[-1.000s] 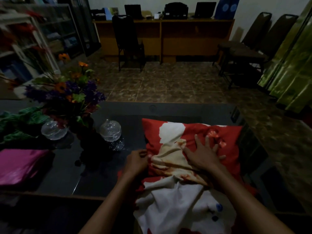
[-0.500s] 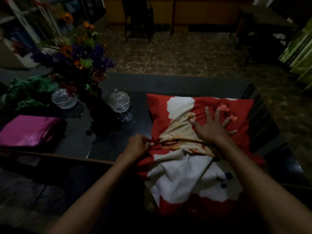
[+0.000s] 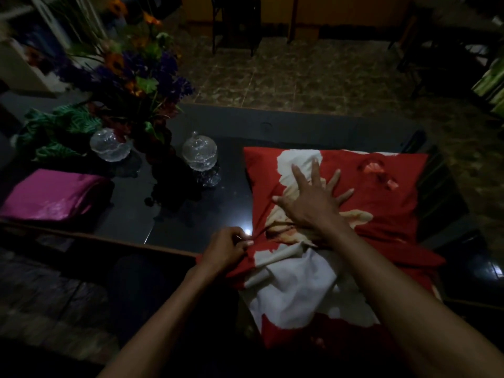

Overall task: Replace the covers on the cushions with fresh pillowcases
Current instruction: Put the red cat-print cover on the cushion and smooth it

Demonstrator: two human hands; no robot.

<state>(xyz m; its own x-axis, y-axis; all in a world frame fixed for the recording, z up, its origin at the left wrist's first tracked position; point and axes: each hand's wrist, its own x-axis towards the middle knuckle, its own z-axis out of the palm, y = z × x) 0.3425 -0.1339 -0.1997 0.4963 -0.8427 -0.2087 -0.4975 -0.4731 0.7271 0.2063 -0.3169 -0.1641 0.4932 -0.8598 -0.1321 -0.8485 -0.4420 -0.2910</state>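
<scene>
On the table (image 3: 191,214), left hand (image 3: 226,249) pinches the unlabelled pillowcase (image 3: 381,214).

Red-and-white floral cushion (image 3: 381,203) lies flat on table, pillowcase bunched at near end

A cushion (image 3: 381,203) lies on the right part of the table (image 3: 300,126), its loose cover end hanging over the near edge. The right hand (image 3: 313,203) lies flat on the cushion; the left hand (image 3: 226,249) pinches the cover at its near left corner. Left of the cushion stand two glass jars (image 3: 199,151) either side of a flower vase (image 3: 161,159). A folded cloth (image 3: 51,195) lies at the table's left, a crumpled cloth (image 3: 54,135) behind it.
</scene>
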